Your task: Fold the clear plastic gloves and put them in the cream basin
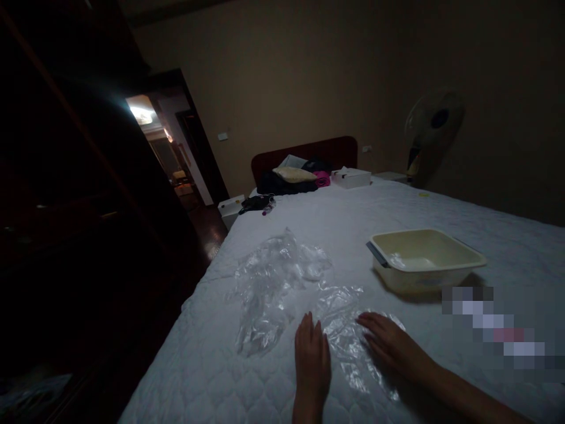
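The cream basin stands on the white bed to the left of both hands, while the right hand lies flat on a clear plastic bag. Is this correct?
Not quite. The head view shows the cream basin on the white bed to the right of the left hand and the right hand, not to their left. The rest holds: the right hand lies flat on a clear plastic bag.

plastic bag (346,347) | clear, crumpled | lying flat | on white quilted bed (397,206), near end

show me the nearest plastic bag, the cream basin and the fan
nearest plastic bag (345,348), head view, crinkled middle
cream basin (427,280), head view, front wall
fan (424,136), head view, round guard
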`<state>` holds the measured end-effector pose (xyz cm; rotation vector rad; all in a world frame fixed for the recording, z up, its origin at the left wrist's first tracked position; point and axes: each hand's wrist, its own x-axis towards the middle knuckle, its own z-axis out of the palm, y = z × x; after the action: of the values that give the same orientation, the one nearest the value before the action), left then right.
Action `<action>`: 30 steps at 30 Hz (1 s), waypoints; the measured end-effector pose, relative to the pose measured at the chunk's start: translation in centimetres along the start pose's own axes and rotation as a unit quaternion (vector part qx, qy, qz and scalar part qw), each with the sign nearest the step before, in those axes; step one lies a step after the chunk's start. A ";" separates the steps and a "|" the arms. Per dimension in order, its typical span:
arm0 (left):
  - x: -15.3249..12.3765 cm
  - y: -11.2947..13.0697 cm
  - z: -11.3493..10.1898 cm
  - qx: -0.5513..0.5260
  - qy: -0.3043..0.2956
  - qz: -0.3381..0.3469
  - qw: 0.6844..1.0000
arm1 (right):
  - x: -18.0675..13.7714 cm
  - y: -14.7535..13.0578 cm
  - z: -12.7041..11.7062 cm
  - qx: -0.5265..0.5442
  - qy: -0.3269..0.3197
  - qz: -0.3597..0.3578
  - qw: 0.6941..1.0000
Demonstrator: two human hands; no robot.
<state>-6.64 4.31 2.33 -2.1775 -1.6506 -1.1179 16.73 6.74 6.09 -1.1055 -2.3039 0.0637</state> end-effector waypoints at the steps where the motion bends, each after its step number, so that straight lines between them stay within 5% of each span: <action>1: -0.1 0.1 -0.3 -0.014 0.009 0.013 1.000 | -0.4 -1.3 0.1 0.012 -0.018 -0.023 0.999; 9: -1.3 1.9 -1.5 -0.125 -0.003 0.117 0.985 | -1.7 -5.5 1.1 0.041 -0.048 -0.063 0.996; 30: -1.0 2.7 -2.1 -0.178 -0.062 0.046 0.981 | -2.7 -4.7 2.4 0.153 -0.086 0.100 0.979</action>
<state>-5.27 1.42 3.85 -2.5614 -1.4679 -1.3639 13.53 2.19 4.06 -1.2012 -2.2249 0.5916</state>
